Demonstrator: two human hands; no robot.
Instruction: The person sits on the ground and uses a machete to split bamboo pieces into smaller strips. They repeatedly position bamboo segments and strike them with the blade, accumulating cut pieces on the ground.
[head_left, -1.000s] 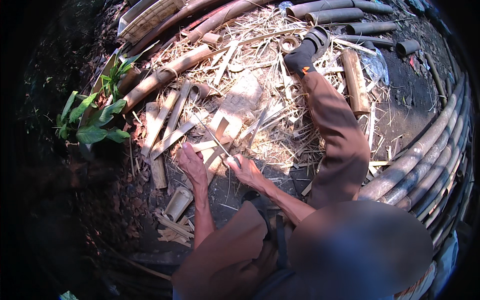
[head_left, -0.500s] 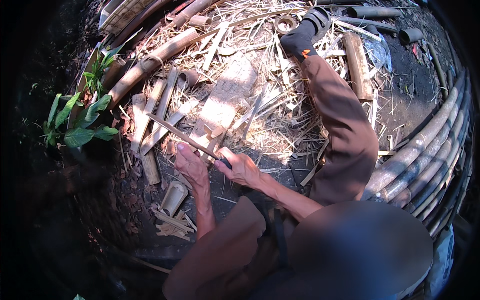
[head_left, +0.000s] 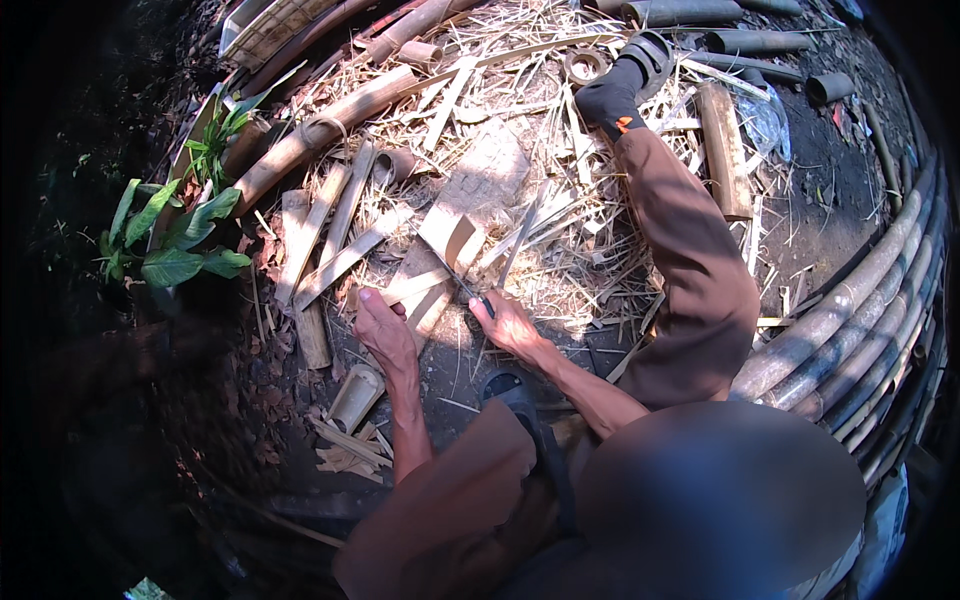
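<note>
My right hand is closed round the dark handle of a knife. Its narrow blade points away and to the left, across a pale bamboo strip. The near end of that strip is pinched in my left hand, left of the knife. Just beyond the blade, a curved bamboo piece stands up; whether it is joined to the strip I cannot tell. Beneath lies a flat wooden board, running away from me over the ground.
Split bamboo pieces lie left of the board, beside a thick bamboo pole and a green plant. A halved bamboo section sits nearer. My outstretched leg is right of the shavings. Long poles are stacked at right.
The knife has swung away from my left hand, its blade now crossing the strip. My right hand has shifted slightly right. The strip now shows more fully. The whole view has shifted a little.
</note>
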